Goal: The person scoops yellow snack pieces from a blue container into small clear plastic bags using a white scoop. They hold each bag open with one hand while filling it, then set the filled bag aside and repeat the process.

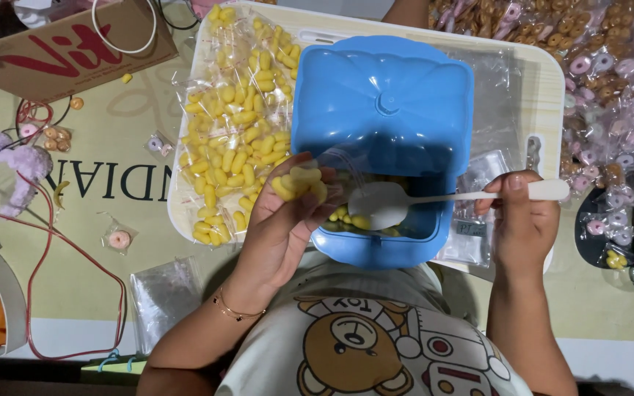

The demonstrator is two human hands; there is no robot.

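Note:
My left hand [277, 224] holds a small clear bag [301, 182] part-filled with yellow puffed snack pieces, just over the near rim of a blue plastic container [383, 117]. My right hand [522, 220] grips the handle of a white spoon [390, 205], whose bowl sits over yellow pieces inside the container, right beside the bag. The blue container's hinged lid stands open toward the far side.
A white tray [548, 81] bears the container, many small filled bags of yellow snacks [236, 125] and empty clear bags [478, 183]. Packets of pink and brown ring snacks [610, 81] pile at the right. A cardboard box [67, 44], red cable and loose packets lie left.

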